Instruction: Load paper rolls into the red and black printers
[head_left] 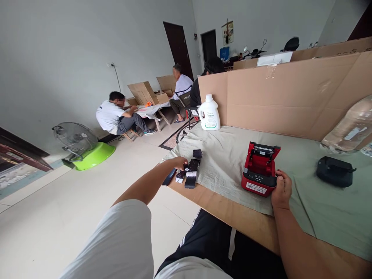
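A small red and black label printer point(259, 169) stands on the grey-green cloth point(229, 155) with its lid open. My right hand point(281, 190) rests against its right side, fingers curled on the casing. Off to the left, my left hand point(179, 162) reaches to a cluster of small black parts and label rolls point(190, 170) at the table's left edge and touches one of them. A separate black piece point(197, 153) lies just behind that cluster.
A white detergent jug point(209, 112) stands at the table's far corner against a cardboard wall point(290, 93). A black device point(334, 171) and a clear plastic bottle point(350, 128) lie at right. Three people sit at a low table beyond; a fan point(74, 139) sits in a green basin.
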Motion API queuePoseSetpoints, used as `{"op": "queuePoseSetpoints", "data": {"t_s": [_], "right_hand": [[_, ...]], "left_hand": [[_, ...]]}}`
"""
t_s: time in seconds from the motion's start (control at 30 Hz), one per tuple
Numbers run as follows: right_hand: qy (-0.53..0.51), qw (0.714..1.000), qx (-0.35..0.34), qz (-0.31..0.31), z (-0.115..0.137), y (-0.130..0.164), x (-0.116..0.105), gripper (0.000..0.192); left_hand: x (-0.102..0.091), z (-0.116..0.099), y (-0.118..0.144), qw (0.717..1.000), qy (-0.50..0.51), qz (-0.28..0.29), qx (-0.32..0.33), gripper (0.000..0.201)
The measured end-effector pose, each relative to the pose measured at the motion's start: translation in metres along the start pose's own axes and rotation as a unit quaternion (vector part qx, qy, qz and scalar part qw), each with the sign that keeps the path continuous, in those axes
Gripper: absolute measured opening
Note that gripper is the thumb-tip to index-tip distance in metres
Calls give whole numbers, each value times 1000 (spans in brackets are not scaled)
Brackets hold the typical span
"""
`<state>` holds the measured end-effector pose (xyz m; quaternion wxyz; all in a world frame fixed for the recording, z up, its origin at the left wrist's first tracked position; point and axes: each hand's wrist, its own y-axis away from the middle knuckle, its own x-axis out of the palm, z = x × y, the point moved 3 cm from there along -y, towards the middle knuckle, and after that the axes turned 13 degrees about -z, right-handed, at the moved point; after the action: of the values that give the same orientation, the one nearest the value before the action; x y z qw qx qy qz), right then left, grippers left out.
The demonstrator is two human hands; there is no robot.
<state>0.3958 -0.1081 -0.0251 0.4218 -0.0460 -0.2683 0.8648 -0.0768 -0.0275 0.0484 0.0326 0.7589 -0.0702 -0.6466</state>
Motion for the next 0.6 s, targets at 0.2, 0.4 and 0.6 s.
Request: {"op": "queuePoseSetpoints", "data": {"t_s": [0.2,0.4,0.6], "right_hand": [[24,1000,3,-14,4,-1,-1,42],[65,996,-50,-25,26,1,-2,35],[104,977,-182,37,56,3,-2,44]], "left_hand": [[-24,-18,23,990,-25,136,-2,27],[-72,-126,42,905,259,305,142,39],[-42,-276,14,913,258,152,279,35]]}}
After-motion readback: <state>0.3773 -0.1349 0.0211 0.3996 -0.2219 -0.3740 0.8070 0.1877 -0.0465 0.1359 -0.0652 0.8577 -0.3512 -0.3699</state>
